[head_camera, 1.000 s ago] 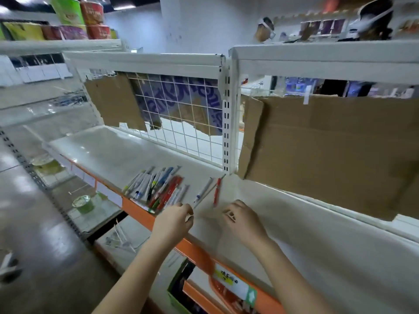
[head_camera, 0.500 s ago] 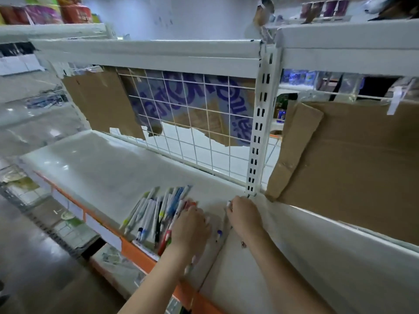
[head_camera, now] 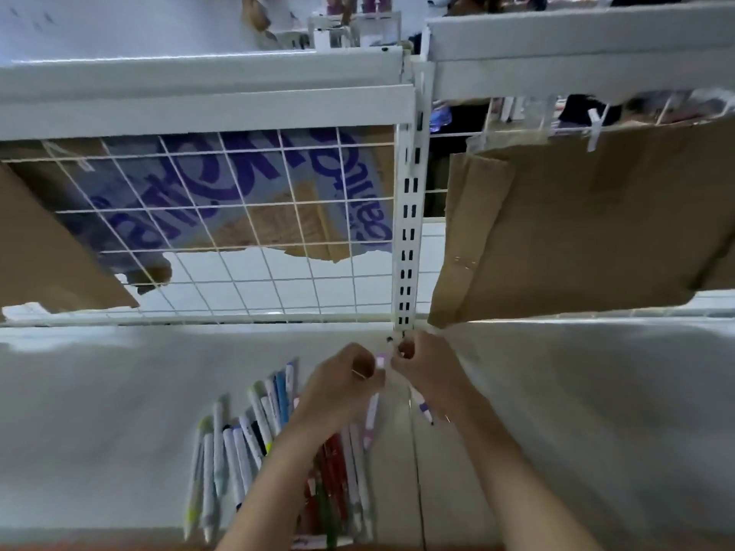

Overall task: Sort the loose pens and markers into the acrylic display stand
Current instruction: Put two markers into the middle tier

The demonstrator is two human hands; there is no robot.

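A row of loose pens and markers (head_camera: 242,439) lies on the white shelf (head_camera: 99,391), white, blue, green and red ones side by side. My left hand (head_camera: 342,387) is curled round a white and pink pen (head_camera: 372,417) just right of the row. My right hand (head_camera: 431,371) sits close beside it at the foot of the upright post and grips a white pen with a purple end (head_camera: 422,407). The two hands almost touch. No acrylic stand is in view.
A slotted white upright (head_camera: 407,240) rises right behind the hands. A wire grid (head_camera: 238,232) backs the left bay, with printed cardboard behind it. A brown cardboard sheet (head_camera: 576,232) hangs over the right bay. An upper shelf (head_camera: 199,77) overhangs.
The view has closed in and tilted toward the shelf. Both hands moved from the shelf's front back to the upright post, and each now has a pen in it.
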